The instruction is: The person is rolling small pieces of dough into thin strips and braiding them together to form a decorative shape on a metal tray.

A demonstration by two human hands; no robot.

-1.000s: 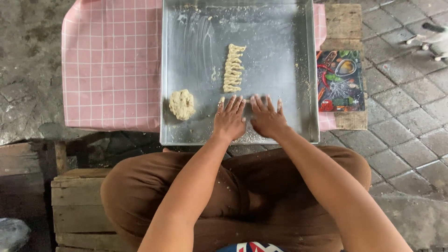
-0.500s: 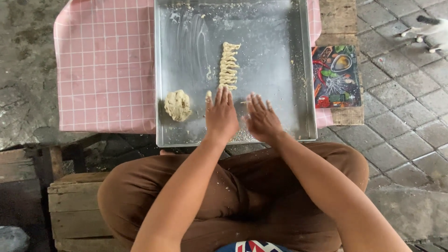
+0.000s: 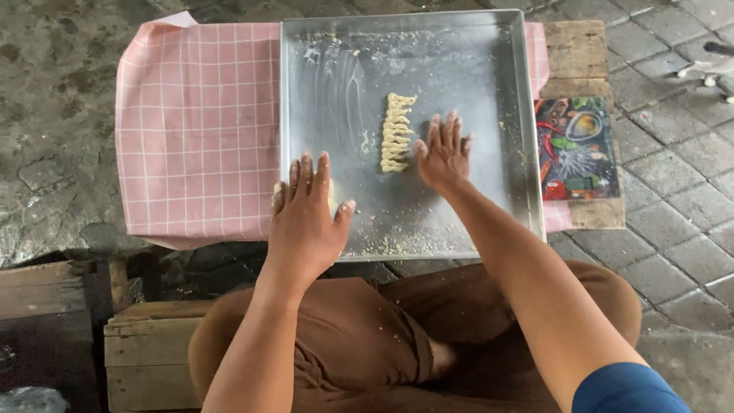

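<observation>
Pink checked cloth (image 3: pixel 195 130) covers the left part of the tabletop; a stone floor shows beyond it.

Metal tray (image 3: pixel 489 99), square and flour-smeared, sits on the cloth, with crumbs scattered along its near edge.

Left hand (image 3: pixel 307 218) lies palm down at the tray's near-left corner, fingers spread and flat, its grip open and clasping nothing. A pale dough lump (image 3: pixel 277 191) is mostly hidden under it, only a sliver showing beside the index finger; whether the palm presses on it cannot be told.

Row of twisted dough pieces (image 3: pixel 396 131) lies mid-tray, its long axis running away from the person, near to far. It sits between the two hands.

Right hand (image 3: pixel 443 153) lies flat just right of the row, fingers open and pointing away, thumb tip very near the row's near end; contact cannot be told. This hand is much the closer one to the row, which lies directly to its left.

Colourful printed board (image 3: pixel 577 149) rests on wooden planks (image 3: pixel 573 50) right of the tray.
</observation>
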